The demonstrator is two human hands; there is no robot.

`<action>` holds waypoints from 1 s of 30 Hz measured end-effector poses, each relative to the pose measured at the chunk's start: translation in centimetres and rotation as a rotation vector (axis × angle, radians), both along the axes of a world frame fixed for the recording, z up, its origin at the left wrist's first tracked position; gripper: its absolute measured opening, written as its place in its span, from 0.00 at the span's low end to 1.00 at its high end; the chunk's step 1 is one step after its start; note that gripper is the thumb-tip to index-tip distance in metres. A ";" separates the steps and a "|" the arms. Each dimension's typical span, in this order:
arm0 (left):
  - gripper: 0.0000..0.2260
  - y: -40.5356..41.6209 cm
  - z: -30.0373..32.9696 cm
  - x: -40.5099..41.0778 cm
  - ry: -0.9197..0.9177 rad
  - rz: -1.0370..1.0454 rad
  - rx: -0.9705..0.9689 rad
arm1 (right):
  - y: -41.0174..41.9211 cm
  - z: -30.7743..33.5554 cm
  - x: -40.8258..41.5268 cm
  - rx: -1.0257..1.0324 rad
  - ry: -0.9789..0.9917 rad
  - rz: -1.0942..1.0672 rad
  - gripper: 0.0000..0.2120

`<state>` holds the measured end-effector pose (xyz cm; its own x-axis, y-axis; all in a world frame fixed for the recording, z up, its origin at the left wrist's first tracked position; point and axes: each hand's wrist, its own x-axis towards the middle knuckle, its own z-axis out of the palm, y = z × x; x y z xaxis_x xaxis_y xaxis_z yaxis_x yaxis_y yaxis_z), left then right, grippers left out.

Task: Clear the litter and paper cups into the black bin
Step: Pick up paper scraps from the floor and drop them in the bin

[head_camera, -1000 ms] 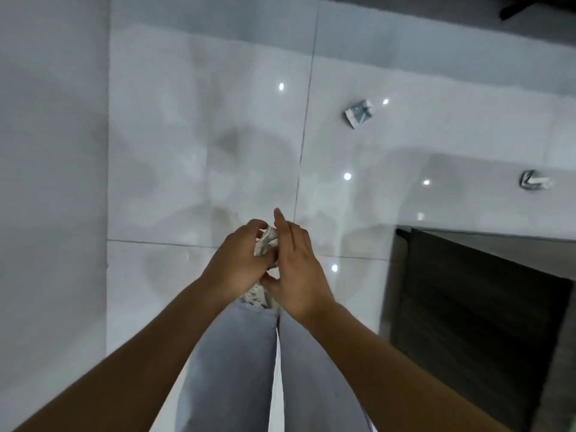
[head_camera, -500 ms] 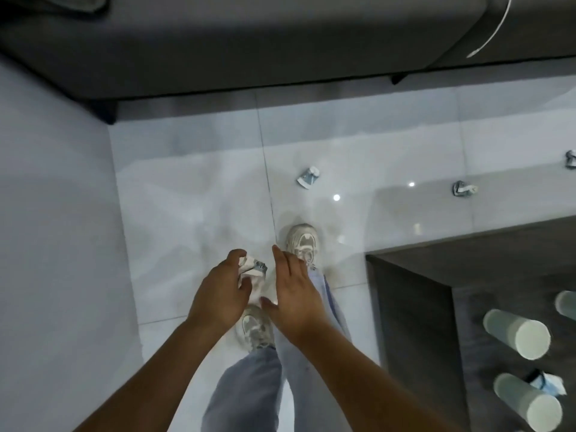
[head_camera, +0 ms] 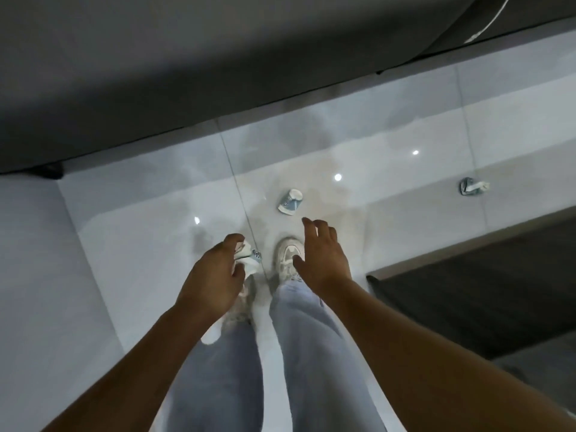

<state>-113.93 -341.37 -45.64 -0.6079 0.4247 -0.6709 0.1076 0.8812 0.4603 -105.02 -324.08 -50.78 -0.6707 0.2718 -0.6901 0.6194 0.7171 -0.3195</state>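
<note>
Left hand (head_camera: 215,275) is gripping a crumpled wrapper (head_camera: 249,255); right hand (head_camera: 322,257) is hovering spread, empty. Two crushed scraps (head_camera: 290,201) (head_camera: 473,186) are lying uncollected on the floor tiles (head_camera: 140,244); bin unseen.

Dim, cool indoor light. Small overhead lamp glints reflect off the glossy white tiled floor (head_camera: 405,194). The dark grey sofa base (head_camera: 187,73) sits in deep shadow. Soft overall blur; wide-angle bending at edges.

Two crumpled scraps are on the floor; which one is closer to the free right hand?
The blue-and-white scrap just beyond the right hand, near the shoe. The other scrap lies far off to the right.
</note>
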 end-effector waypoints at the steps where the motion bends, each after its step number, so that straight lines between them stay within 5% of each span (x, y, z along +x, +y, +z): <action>1: 0.18 0.4 -1.2 -0.7 0.002 -0.013 0.011 | 0.4 -1.5 -0.5 0.001 -0.009 -0.007 0.34; 12: 0.19 3.8 -20.5 -8.1 0.074 -0.123 0.073 | 2.0 -24.7 -4.4 0.054 0.010 -0.052 0.42; 17: 0.19 4.9 -28.0 -11.1 0.064 -0.190 0.063 | 1.8 -32.6 -4.8 0.097 0.062 0.043 0.37; 24: 0.17 6.5 -30.5 -13.3 0.024 -0.220 0.028 | 1.3 -33.5 -4.9 0.119 0.077 0.078 0.29; 30: 0.18 7.7 -24.1 -12.3 -0.033 -0.228 -0.016 | 1.6 -25.0 -5.1 0.075 0.063 -0.073 0.28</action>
